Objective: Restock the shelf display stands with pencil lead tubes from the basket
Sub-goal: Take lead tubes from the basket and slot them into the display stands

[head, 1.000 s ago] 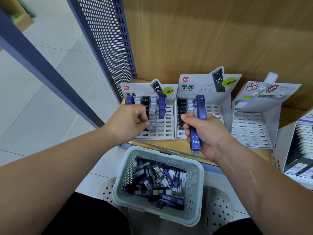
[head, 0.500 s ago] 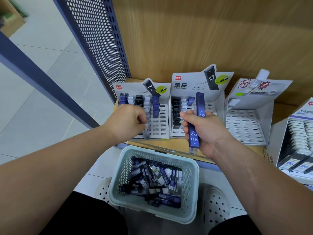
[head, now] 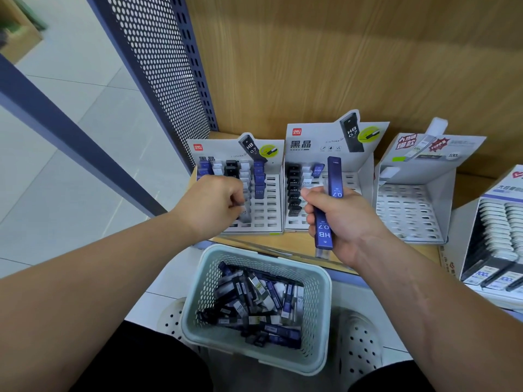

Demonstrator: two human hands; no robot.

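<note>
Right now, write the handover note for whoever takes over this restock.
Left hand: fingers pinch a grey tube at the left stand.
Right hand: grips blue tubes before the middle stand.
Basket: below the shelf edge, many tubes inside.
Done: left and middle stands partly filled.
Left: their open slots and the nearly bare right stand.

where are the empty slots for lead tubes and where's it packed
The right stand is almost all bare slots. The left stand has free rows right of and below its blue column. Crowded: the left stand's left columns under the left hand, and the middle stand's black column beside the right hand.
</note>
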